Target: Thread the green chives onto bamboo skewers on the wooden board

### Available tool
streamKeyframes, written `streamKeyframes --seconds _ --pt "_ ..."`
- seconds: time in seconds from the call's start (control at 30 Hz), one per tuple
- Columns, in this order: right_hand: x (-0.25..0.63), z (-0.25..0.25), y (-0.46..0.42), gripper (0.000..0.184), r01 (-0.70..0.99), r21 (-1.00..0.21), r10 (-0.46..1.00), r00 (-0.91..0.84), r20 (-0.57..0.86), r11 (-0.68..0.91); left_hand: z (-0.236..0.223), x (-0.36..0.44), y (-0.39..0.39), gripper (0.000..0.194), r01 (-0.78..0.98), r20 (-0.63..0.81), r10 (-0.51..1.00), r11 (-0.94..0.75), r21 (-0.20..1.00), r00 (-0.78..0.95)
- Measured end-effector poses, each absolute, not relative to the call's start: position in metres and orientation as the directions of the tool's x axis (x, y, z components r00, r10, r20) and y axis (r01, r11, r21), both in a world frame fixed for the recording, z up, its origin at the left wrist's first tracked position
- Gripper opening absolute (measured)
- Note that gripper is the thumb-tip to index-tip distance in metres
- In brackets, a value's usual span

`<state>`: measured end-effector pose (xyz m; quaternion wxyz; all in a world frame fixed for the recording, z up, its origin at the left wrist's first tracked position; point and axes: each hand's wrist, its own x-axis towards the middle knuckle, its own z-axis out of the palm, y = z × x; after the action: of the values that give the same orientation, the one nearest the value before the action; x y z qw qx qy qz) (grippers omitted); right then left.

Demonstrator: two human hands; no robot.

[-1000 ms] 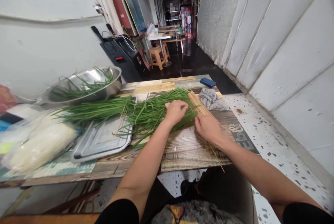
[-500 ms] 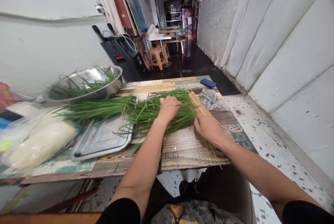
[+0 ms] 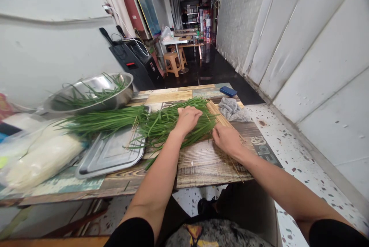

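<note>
A loose pile of green chives (image 3: 161,122) lies across the wooden table (image 3: 201,162). My left hand (image 3: 187,118) rests on top of the pile, its fingers curled down into the stalks. My right hand (image 3: 226,139) sits at the cut end of the pile, closed round a thin bamboo skewer (image 3: 238,170) that sticks out toward me. More bamboo skewers (image 3: 220,118) lie in a bundle just beyond my right hand.
A second bunch of chives (image 3: 103,120) lies over a steel tray (image 3: 112,154). A steel bowl (image 3: 89,97) with chives stands at the back left, bagged white noodles (image 3: 40,158) at the left. A grey cloth (image 3: 233,108) and a blue phone (image 3: 228,91) lie at the far right.
My left hand has shifted a little to the left and further back on the chive pile. My right hand has stayed at the pile's end with the skewer.
</note>
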<state>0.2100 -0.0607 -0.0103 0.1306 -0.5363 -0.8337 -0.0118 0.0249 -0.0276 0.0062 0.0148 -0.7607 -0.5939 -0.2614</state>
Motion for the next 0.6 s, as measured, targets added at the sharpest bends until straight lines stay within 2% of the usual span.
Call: streamKeyframes --seconds 0.2,0.6 --pt "0.21 -0.008 -0.061 0.029 0.894 -0.115 0.888 -0.401 0.226 0.434 0.008 0.032 -0.028 0.024 0.898 0.42 0.899 -0.28 0.34 0.121" --pt "0.209 -0.008 -0.061 0.03 0.895 -0.097 0.885 -0.407 0.224 0.436 0.004 0.036 -0.028 0.021 0.886 0.448 0.889 -0.278 0.372 0.091"
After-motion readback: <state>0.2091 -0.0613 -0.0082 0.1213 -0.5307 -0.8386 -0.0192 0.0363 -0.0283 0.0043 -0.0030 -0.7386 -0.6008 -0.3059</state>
